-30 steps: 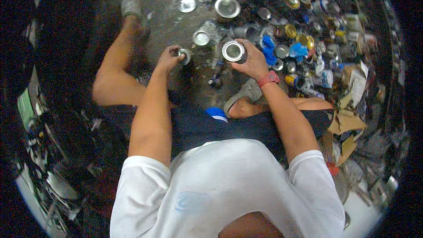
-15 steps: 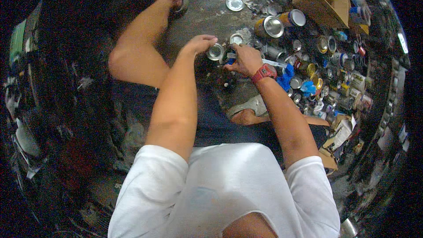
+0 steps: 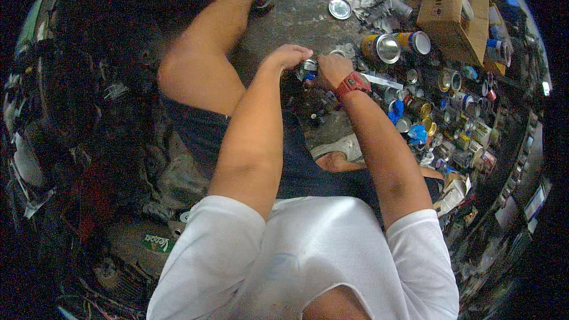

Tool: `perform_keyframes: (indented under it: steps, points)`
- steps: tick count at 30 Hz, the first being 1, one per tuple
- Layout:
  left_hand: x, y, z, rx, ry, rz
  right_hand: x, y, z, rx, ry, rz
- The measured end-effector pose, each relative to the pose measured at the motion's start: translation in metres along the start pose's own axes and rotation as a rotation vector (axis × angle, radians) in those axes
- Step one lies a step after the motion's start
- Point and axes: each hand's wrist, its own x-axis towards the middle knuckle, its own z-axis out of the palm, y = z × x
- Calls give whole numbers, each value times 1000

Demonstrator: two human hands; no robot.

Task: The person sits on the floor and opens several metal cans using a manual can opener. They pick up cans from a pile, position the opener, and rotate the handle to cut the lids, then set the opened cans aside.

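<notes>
My left hand (image 3: 290,57) is closed on a small metal can (image 3: 307,70), which shows silver and a bit of blue below the fingertips. Right beside it, my right hand (image 3: 334,70) is curled with its knuckles up, close against the can. What its fingers hold is hidden. A red wristwatch (image 3: 354,83) is on my right wrist. Just past that wrist a long pale flat strip (image 3: 383,80) points away to the right; I cannot tell whether the hand holds it. Behind the right hand the rim of another can (image 3: 338,53) shows in part.
Two larger yellowish cans (image 3: 388,48) lie farther off, near an open cardboard box (image 3: 441,15). A round metal lid (image 3: 340,8) rests beside crumpled scraps (image 3: 370,3). Many cans (image 3: 468,102) and a blue crumpled piece (image 3: 418,134) crowd the floor at right. My bent legs frame the space.
The view has shifted, so the floor items sit farther right. My hands have come closer together. The small can's open round end faced up before; now it is tilted and partly covered.
</notes>
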Motion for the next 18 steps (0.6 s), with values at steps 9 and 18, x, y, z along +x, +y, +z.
perform_keyframes:
  steps: [9,18]
  points:
    - [-7,-3,-3,-386,63,-235,19,-28,-40,-9,-197,42]
    - [4,-23,-12,-482,158,-284,35,-47,-25,-182,-139,-60]
